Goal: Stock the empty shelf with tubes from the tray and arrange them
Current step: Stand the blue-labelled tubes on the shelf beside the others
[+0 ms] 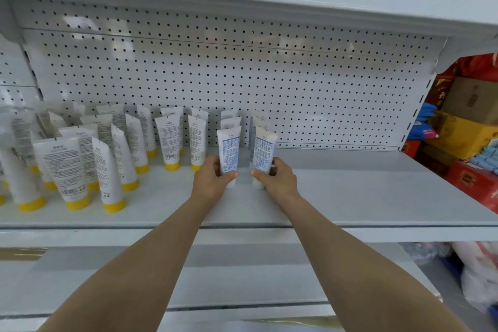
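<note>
Gripping one blue-labelled tube apiece, both hands work at the front of two short rows. The left hand (213, 179) has fingers and thumb curled round the lower end of the left tube (229, 149), and the right hand (276, 178) wraps the lower end of the right tube (264, 149) the same way, thumb across the front. Each tube stands on its white cap, which is at or just above the shelf (363, 197); whether the full weight is down I cannot tell. The left tube is about upright, and the right tube leans a little away from it at the top. A narrow gap separates the two. Directly behind each grip more blue-labelled tubes (230, 120) stand in file towards the pegboard back (296, 75), so the held pair seem to be the front members of their rows. Left of the left hand stand the yellow-capped tubes (172, 140) in several rows; right of the right hand the shelf stretches on to its end, with stacked boxes (469, 127) beyond. The tray is not in view. The step in hand looks like setting down and squaring this pair. The next move calls for straightening the right tube, lining both fronts up, then letting go gently so neither tips into the row behind.
</note>
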